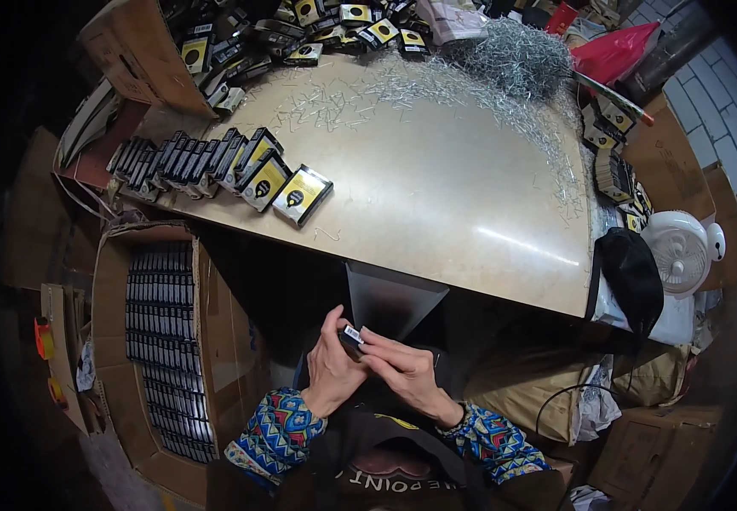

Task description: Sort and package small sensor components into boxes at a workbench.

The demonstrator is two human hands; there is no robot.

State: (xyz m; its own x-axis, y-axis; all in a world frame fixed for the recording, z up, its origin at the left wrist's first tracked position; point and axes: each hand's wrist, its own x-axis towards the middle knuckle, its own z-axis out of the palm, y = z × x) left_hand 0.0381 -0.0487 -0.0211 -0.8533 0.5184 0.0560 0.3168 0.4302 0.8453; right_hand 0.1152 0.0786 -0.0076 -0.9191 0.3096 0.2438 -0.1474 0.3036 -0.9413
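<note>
In front of my body, below the table's near edge, my left hand [332,373] is closed round a small dark box [351,337] with a white label on its end. My right hand [404,371] pinches the same box from the other side, its fingertips at the labelled end. Most of the box's faces are hidden by my fingers. On the table to the left, a row of similar boxes [183,159] stands on edge. At the row's right end, a yellow, white and black box [303,196] leans back with its front showing.
Thin bent metal pieces lie scattered over the table [402,196], heaped into a silvery pile [513,60] at the back. More boxes [309,34] are piled behind. A cardboard carton [113,341] at lower left holds packed rows of dark boxes. A white fan [676,255] stands right.
</note>
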